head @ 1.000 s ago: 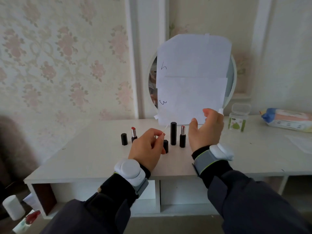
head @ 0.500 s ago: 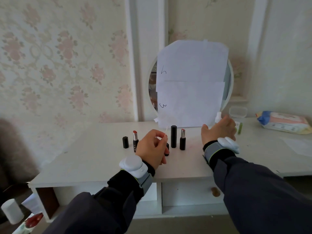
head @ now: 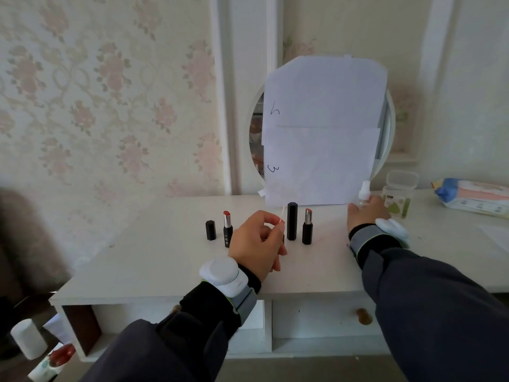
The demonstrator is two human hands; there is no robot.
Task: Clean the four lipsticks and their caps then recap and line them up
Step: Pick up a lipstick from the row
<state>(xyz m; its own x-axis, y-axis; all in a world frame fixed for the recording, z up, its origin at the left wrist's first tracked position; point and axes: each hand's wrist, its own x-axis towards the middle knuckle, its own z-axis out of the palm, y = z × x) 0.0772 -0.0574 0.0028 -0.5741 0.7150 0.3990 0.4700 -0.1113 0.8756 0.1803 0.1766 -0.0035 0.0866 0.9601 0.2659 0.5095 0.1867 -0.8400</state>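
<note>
On the white dresser top (head: 165,260) stand a short black cap (head: 210,230), an open lipstick with a red tip (head: 227,228), a tall capped black lipstick (head: 292,221) and a second open lipstick (head: 307,226). My left hand (head: 259,242) hovers in front of them and pinches a thin white cotton swab (head: 282,215); it hides another black piece behind its fingers. My right hand (head: 367,212) reaches to the back right and grips a small white spray bottle (head: 365,190) beside the mirror.
A round mirror (head: 254,128) covered with white paper sheets (head: 325,128) leans against the wall. A clear box of cotton swabs (head: 399,194) and a pack of wet wipes (head: 473,195) lie at the right. Drawers and an open shelf sit below the top.
My right hand moved from in front of the paper to the right and down, onto the small spray bottle. My left hand kept pinching the swab and barely moved.
</note>
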